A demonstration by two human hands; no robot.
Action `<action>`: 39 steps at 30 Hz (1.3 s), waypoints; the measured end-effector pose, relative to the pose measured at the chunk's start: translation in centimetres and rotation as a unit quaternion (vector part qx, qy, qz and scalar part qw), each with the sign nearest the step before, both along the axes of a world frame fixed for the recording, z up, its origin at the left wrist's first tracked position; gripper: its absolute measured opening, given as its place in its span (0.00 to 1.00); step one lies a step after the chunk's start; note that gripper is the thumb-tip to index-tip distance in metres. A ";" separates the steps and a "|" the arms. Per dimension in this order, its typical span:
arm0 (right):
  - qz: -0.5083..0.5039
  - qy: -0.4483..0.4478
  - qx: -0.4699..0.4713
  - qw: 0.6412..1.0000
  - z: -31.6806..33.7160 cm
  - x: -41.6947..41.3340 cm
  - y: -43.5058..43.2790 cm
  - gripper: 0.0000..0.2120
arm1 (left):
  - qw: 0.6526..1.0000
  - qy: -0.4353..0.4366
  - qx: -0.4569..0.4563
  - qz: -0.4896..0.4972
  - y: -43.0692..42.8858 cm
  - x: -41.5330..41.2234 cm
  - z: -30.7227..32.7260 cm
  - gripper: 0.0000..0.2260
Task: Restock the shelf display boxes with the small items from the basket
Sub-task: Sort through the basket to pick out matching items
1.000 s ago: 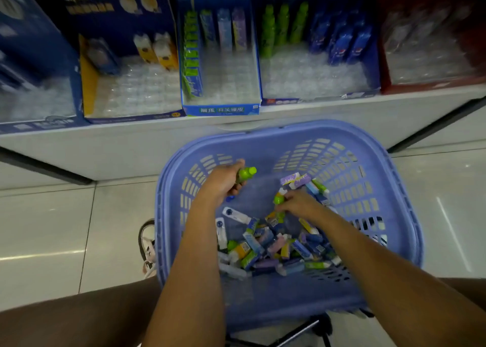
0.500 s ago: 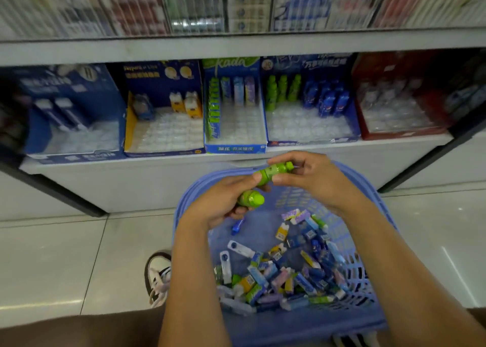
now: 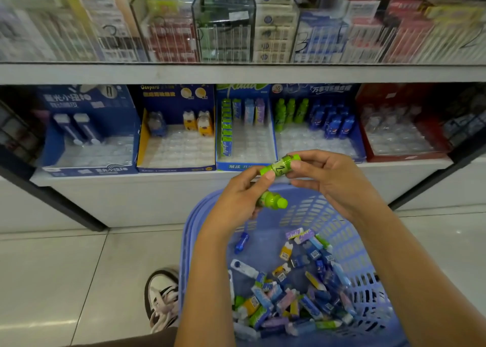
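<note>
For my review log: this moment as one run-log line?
left hand: grips lower green bottle | right hand: pinches upper green bottle | basket: holds many items

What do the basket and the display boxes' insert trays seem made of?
Basket: moulded plastic, matte lavender-blue; slotted walls suggest it. Insert trays: thin clear plastic, glossy, with rows of glinting pockets; probably vacuum-formed. Display boxes themselves: likely printed cardboard, judging by flat folded panels.

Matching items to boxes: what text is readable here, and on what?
"Gaspard": yellow-sided display box.
"30": blue bottle display box.
"2": held green bottle.
"3": handwritten, clear upper-shelf case.
Chinese lettering on the boxes and labels on basket items: too blurred.
</note>
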State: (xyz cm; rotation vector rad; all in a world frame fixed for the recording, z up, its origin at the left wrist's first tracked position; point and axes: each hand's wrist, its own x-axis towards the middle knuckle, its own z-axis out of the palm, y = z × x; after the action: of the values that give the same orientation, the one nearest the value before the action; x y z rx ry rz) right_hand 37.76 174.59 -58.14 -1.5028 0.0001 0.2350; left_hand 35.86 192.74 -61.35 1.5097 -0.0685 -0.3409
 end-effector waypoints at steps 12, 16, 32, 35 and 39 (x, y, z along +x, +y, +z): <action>-0.173 -0.157 -0.287 0.929 0.6 10.0 -3.5 0.10 | 0.970 0.140 -0.135 0.148 -3.9 1.4 -0.3 0.19; -0.092 -0.189 -0.498 0.842 1.2 14.4 -2.8 0.09 | 0.944 0.207 -0.185 0.178 -3.8 2.4 -0.7 0.12; 0.081 -0.104 -0.560 0.818 1.6 17.5 -1.7 0.18 | 0.884 0.250 -0.336 0.210 -4.6 3.5 0.4 0.09; 0.072 -0.094 -0.538 0.835 1.8 17.2 -1.9 0.20 | 0.865 0.263 -0.386 0.184 -4.8 3.2 0.6 0.09; 0.039 -0.122 -0.532 0.837 2.3 16.2 -1.6 0.13 | 0.878 0.223 -0.387 0.174 -4.9 2.7 0.4 0.09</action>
State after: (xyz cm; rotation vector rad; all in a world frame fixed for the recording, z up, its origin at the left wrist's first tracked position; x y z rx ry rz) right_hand 53.94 173.02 -55.85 -2.6496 -0.1599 0.0944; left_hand 38.60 187.82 -60.95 0.6013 0.3925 -0.3083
